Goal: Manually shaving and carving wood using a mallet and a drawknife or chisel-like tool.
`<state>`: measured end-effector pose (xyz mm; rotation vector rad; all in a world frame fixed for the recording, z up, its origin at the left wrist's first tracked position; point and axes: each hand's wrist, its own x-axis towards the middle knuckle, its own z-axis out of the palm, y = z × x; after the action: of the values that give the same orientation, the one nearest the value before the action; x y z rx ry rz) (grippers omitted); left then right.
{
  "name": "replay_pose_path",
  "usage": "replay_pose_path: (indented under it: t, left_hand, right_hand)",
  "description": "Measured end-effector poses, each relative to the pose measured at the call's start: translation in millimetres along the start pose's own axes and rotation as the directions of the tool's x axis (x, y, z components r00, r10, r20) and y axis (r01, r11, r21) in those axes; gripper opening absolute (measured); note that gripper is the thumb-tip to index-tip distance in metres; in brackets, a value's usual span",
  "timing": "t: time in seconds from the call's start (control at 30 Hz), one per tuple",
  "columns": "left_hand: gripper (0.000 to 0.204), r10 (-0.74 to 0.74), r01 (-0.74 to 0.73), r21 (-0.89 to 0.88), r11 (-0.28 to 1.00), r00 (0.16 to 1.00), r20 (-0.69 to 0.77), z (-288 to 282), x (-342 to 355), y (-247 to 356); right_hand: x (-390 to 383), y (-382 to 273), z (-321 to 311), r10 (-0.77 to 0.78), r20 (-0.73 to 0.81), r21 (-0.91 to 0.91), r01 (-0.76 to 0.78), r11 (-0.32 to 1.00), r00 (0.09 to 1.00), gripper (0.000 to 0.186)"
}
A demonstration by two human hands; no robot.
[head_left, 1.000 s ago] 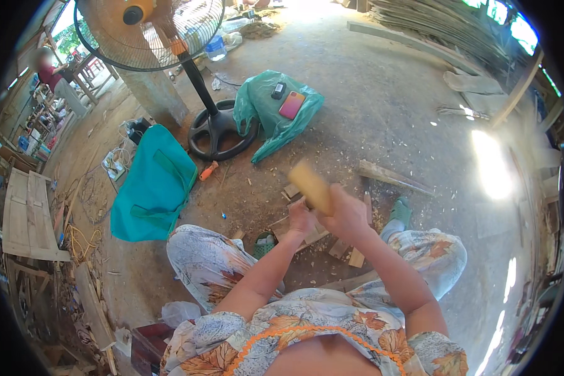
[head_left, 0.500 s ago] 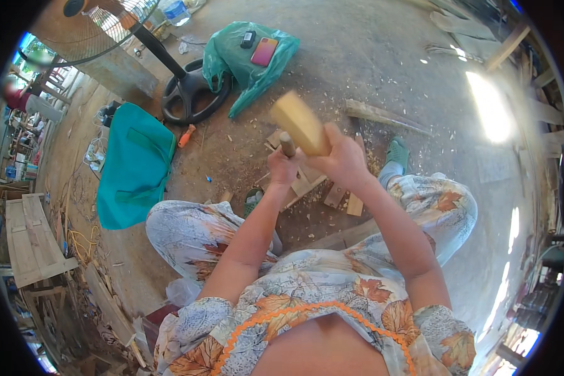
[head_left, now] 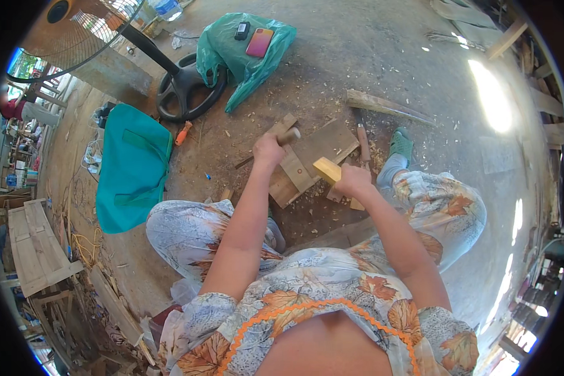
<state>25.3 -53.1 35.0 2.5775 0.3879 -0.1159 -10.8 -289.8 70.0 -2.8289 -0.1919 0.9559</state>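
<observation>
My left hand (head_left: 269, 151) is wrapped round a chisel (head_left: 288, 136) with a round wooden handle. The chisel lies tilted, its thin dark blade poking out to the left below my fist. My right hand (head_left: 353, 181) grips a yellowish wooden block (head_left: 328, 169), held low over the right edge of the work. Between the hands a wide wooden board (head_left: 329, 143) lies on the floor. Across it rests a shorter wooden piece (head_left: 296, 168) with a small round mark. Beyond my right hand lies another wooden-handled tool (head_left: 363, 139).
A green plastic bag (head_left: 238, 69) carries a phone (head_left: 259, 42) and a small black device. Left of it stands a fan (head_left: 169, 66). A teal bag (head_left: 135, 169) and an orange-handled screwdriver (head_left: 183, 133) lie at left. A long wood strip (head_left: 388, 108) lies beyond the shavings.
The wooden block has come down and to the right, away from the chisel. My left hand has shifted left and up with the chisel tipped over, uncovering the boards.
</observation>
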Motion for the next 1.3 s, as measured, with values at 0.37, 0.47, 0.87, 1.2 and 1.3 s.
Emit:
replay_pose_path:
  t: [0.37, 0.47, 0.87, 1.2, 1.3]
  left_hand:
    - [0.042, 0.103, -0.195, 0.257, 0.946, 0.938, 0.332, 52.0, -22.4, -15.2]
    - [0.043, 0.009, -0.081, 0.257, 0.963, 0.963, 0.271, 52.5, -21.1, -16.2]
    - [0.046, -0.216, 0.207, 0.062, 0.976, 0.947, 0.240, 43.0, -22.8, -16.8]
    - [0.040, -0.179, 0.227, -0.434, 0.872, 0.972, 0.150, -33.4, 4.4, 15.0]
    - [0.038, -0.126, 0.117, -0.559, 0.821, 0.992, 0.023, -20.9, 0.1, 9.4]
  right_hand:
    - [27.7, 22.9, 11.5, 0.143, 0.010, 0.001, -0.143, 0.990, 0.990, 0.044]
    - [30.1, 22.0, 15.9, 0.137, 0.019, -0.021, -0.136, 0.990, 0.990, 0.044]
    - [26.7, 24.4, 18.9, 0.131, 0.021, -0.048, -0.130, 0.990, 0.991, 0.045]
    - [27.7, 20.3, 17.2, 0.137, 0.038, -0.064, -0.135, 0.989, 0.990, 0.046]
    - [29.5, 21.0, 21.4, 0.114, 0.000, -0.060, -0.114, 0.992, 0.993, 0.047]
